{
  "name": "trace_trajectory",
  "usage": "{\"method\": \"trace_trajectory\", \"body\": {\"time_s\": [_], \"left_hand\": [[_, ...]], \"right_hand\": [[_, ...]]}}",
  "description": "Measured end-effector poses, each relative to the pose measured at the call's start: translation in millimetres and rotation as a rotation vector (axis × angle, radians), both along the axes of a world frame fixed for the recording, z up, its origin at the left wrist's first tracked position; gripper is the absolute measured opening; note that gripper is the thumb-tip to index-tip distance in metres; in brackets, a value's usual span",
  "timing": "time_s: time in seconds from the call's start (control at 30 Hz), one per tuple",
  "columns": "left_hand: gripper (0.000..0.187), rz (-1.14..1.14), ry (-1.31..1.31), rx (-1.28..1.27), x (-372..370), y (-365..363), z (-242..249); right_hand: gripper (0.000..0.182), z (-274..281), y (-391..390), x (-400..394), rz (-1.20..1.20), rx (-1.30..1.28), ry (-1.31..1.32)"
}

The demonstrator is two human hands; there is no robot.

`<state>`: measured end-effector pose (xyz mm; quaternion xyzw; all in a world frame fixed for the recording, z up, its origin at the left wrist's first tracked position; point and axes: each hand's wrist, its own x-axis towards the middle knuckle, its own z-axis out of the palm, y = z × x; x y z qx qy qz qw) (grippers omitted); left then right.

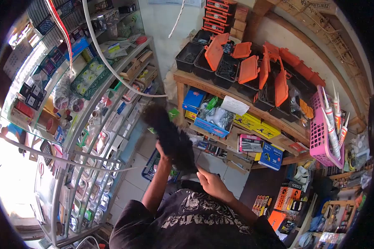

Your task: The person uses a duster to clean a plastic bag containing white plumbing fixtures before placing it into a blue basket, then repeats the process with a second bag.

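Note:
A fluffy black duster (170, 137) slants across the middle of the view, its bushy end toward the upper left. Its lower right end meets my right hand (212, 182), whose fingers are wrapped round it. My left hand (163, 152) is at the duster's left side, touching its dark fibres; its fingers are mostly hidden behind them. Beyond the duster, a wooden bench (237, 96) carries black bins with orange lids (248, 69).
Curved glass shelves (96, 93) full of small goods stand at the left. A pink basket (320, 137) with sealant tubes hangs at the right. A dark blue basket (147, 168) sits on the tiled floor. White cables (96, 41) loop across the left.

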<state>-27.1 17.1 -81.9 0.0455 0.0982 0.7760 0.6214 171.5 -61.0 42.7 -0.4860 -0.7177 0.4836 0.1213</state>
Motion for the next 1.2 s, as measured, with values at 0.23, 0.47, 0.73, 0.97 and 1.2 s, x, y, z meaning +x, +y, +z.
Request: {"method": "trace_trajectory", "body": {"time_s": [0.23, 0.47, 0.73, 0.97, 1.2], "left_hand": [[0.042, 0.009, -0.006, -0.108, -4.9, -6.0, 1.5], [0.044, -0.081, 0.045, -0.103, -17.9, -9.8, 40.9], [0.044, -0.008, 0.058, -0.082, -45.9, -16.4, 67.7], [0.038, 0.048, 0.09, 0.08, -62.6, -1.0, 19.4], [0.035, 0.4, 1.143, -0.111, -66.2, 11.3, -2.0]], "right_hand": [[0.039, -28.3, -21.5, 20.0, 0.039, 0.028, 0.182], [0.039, -17.4, 24.5, 18.0, -0.136, 0.025, 0.294], [0.041, -11.1, 12.9, 38.0, -0.072, -0.069, 0.317], [0.037, -12.6, 1.9, 33.2, 0.03, -0.02, 0.258], [0.039, -29.9, -8.2, 35.7, -0.023, 0.114, 0.319]]}}
